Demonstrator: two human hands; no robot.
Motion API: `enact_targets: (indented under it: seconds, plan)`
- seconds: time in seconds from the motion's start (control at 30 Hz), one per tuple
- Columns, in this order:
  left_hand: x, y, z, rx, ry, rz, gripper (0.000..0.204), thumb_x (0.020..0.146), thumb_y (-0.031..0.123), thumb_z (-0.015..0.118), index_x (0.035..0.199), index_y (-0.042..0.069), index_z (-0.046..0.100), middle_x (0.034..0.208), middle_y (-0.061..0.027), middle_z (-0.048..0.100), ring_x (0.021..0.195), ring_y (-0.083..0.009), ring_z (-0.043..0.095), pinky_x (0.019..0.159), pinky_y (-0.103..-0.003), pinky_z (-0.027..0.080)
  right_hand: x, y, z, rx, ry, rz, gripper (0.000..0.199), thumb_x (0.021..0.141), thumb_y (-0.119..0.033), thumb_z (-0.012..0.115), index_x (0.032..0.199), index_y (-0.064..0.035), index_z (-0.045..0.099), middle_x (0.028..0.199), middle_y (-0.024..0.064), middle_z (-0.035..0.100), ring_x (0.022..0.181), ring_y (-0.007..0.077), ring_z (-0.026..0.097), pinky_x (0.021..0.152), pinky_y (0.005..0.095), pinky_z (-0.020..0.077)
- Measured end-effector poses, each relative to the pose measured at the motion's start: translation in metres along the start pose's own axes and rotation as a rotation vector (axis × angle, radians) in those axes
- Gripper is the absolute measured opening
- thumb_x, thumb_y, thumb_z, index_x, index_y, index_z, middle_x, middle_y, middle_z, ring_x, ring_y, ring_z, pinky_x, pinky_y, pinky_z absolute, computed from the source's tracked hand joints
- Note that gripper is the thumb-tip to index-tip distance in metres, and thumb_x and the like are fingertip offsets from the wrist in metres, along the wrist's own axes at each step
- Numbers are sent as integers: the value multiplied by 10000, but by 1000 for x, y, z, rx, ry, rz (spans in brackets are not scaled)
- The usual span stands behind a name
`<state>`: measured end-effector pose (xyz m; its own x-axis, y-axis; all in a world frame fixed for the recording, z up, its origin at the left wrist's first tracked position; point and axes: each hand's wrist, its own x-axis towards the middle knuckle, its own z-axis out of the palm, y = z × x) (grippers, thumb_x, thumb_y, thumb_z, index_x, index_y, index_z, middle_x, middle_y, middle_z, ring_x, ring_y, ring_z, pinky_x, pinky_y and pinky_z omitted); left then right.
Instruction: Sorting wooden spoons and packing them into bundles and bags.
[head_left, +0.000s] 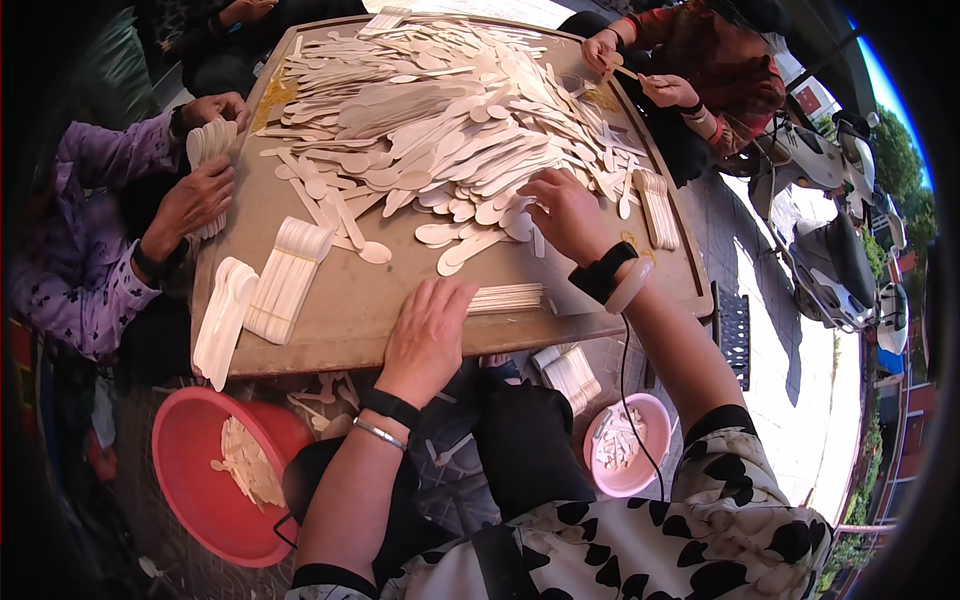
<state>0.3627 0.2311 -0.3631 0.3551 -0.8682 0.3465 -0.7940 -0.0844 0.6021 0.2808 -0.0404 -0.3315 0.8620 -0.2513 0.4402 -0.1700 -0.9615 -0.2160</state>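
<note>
Because the wooden spoons [450, 130] look thin and dry, I judge each one light and stiff, apt to slide over its neighbours and perhaps to snap at the neck; I would take hold across the flat handle. They lie heaped over the middle and far part of the counter [370, 300].

I have the left hand [430, 320] at the near edge, fingers close together over the end of one low row of spoons [512, 298]; whether they grip it I cannot tell. The right hand [570, 215] is at the heap's near side, fingers bent, and I cannot tell if they pinch anything.

I count four bundles on the counter: a wide bundle [288, 282] and a long bundle [224, 320] at left, a right-hand bundle [657, 212], and a far bundle [385, 20]. Below are two tubs, one red tub [180, 460] and one pink tub [660, 420]. The heaped spoons are too many to count.
</note>
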Motion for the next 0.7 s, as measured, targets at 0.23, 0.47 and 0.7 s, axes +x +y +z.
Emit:
enact_targets:
  seconds: [0.23, 0.47, 0.7]
  plan:
    - [0, -3, 3, 12, 23, 49, 357, 918, -6, 587, 1274, 24, 609, 1212, -139, 599, 1179, -354, 550, 1028, -446, 448, 8, 25, 6, -337, -132, -140, 105, 843, -70, 630, 889, -111, 715, 944, 70, 644, 1036, 278, 606, 893, 411, 488]
    - [-1, -3, 1, -6, -14, 12, 342, 928, -1, 586, 1268, 23, 619, 1271, -143, 590, 1229, -356, 541, 1055, -450, 446, -11, 7, -13, -66, -152, -72, 111, 929, -117, 647, 977, -56, 726, 885, 82, 687, 849, 276, 642, 774, 396, 495]
    - [-1, -2, 2, 57, 11, 13, 327, 935, -2, 583, 1255, 26, 642, 1580, -152, 420, 1444, -362, 414, 1177, -446, 384, -24, -10, -25, 633, -515, 478, 295, 995, -173, 652, 1211, 20, 711, 984, 113, 746, 883, 157, 663, 813, 311, 531]
